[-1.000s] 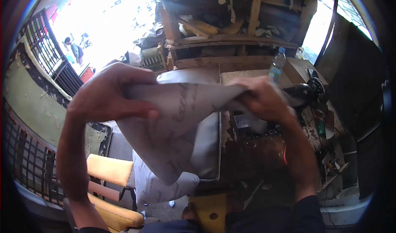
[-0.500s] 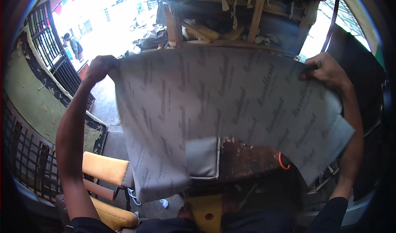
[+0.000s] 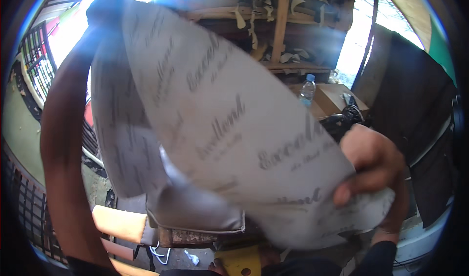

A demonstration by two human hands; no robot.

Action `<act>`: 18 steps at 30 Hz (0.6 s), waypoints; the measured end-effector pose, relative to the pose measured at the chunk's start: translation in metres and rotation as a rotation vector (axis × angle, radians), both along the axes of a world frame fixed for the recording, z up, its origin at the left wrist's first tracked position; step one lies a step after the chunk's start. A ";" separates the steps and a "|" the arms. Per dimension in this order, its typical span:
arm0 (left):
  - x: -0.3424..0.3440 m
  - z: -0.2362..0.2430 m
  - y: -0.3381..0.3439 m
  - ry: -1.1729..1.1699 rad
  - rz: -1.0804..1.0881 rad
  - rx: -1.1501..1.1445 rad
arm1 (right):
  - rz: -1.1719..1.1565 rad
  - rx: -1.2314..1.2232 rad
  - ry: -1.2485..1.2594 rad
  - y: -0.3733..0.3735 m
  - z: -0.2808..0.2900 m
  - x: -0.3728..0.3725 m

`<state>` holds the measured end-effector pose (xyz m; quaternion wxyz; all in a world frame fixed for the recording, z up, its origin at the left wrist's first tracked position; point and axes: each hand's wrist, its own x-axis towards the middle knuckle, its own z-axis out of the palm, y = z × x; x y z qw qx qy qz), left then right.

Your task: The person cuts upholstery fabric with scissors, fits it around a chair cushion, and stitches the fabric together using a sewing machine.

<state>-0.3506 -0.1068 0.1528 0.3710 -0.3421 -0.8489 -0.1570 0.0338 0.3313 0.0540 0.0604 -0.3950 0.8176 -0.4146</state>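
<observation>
My left hand [image 3: 104, 11] is raised at the upper left, closed on a corner of a pale grey sheet [image 3: 229, 95] with repeated printed script. The sheet hangs diagonally, with a second fold or flap dropping on the left. My right hand [image 3: 369, 161] grips its lower right edge, fingers curled over the printed face. Behind and below the sheet lies a grey cushion [image 3: 198, 210] with piped edges on a worn wooden bench [image 3: 181, 237]. A black machine [image 3: 342, 122], likely a sewing machine, shows partly behind my right hand.
A cardboard box [image 3: 337, 95] and plastic bottle [image 3: 307, 89] stand at the back right. Wooden shelving [image 3: 278, 41] with scraps rises behind. Yellow padded seat pieces [image 3: 117, 220] sit lower left, a metal grille [image 3: 24, 198] at far left, a dark panel [image 3: 395, 95] at right.
From spread level across the view, the sheet has tilted diagonally: my left hand rose toward the top, my right hand moved down. The bottle and machine, covered half a second ago, show again.
</observation>
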 end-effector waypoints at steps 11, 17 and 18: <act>0.001 -0.275 0.234 -0.475 -0.078 -0.076 | -0.713 -0.113 -0.576 0.009 -0.268 -0.045; 0.141 -0.416 0.146 -0.569 0.121 -0.291 | -0.512 0.210 -0.572 0.062 -0.219 -0.007; 0.136 -0.428 0.139 -0.517 0.162 -0.288 | -0.498 0.229 -0.606 0.070 -0.208 -0.002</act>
